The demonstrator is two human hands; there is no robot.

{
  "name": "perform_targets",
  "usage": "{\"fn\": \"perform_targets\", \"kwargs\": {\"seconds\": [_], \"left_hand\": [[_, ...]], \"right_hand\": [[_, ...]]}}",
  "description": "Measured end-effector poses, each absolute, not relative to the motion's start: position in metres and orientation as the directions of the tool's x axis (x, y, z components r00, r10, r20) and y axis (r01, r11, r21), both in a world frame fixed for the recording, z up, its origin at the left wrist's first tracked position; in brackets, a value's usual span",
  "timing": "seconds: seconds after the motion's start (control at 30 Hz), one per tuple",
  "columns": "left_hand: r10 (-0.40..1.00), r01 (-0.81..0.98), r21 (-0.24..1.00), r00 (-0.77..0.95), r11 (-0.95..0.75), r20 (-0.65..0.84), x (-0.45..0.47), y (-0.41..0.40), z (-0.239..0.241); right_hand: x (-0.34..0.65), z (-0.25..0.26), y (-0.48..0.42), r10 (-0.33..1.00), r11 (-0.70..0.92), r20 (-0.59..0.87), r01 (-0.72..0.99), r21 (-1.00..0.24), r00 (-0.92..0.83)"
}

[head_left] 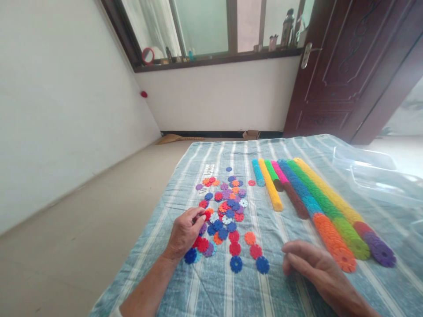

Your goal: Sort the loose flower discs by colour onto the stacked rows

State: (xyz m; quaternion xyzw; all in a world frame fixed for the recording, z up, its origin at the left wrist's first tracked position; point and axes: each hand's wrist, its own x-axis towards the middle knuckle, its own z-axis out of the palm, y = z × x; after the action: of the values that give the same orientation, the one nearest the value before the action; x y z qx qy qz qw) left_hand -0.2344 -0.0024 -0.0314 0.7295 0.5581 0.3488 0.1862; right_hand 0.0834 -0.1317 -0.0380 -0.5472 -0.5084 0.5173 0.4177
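Note:
My left hand (188, 229) is at the left edge of a loose pile of notched plastic discs, thumb and forefinger pinched on a red disc (207, 215). Red, blue, purple, orange and white discs lie around it, some overlapping. Nearer to me, two short columns lie flat, one ending in a blue disc (236, 264), the other in a second blue disc (263, 265). My right hand (313, 266) hovers or rests right of these columns, fingers loosely extended with nothing visible in them. Beside it is a long row of overlapping discs with an orange end (337, 246).
More disc rows, including a yellow row (271, 187) and a brown row (296, 200), lie on the striped cloth (211, 299). Clear plastic containers (380, 180) stand at the right. A door (333, 66) and a windowsill with bottles are beyond the table.

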Motion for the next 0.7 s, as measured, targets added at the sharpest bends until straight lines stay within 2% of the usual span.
{"fn": "perform_targets", "kwargs": {"seconds": [0.43,0.7], "left_hand": [[0.935,0.707,0.621,0.181,-0.339,0.304,-0.2324,0.0037,-0.0297],[0.928,0.711,0.608,0.184,-0.352,0.323,-0.2335,0.0077,-0.0306]], "right_hand": [[0.0884,-0.0392,-0.1346,0.976,-0.185,-0.198,0.135,-0.974,-0.092],[0.0838,-0.0363,-0.1325,0.986,-0.147,-0.154,0.093,-0.985,-0.065]]}}
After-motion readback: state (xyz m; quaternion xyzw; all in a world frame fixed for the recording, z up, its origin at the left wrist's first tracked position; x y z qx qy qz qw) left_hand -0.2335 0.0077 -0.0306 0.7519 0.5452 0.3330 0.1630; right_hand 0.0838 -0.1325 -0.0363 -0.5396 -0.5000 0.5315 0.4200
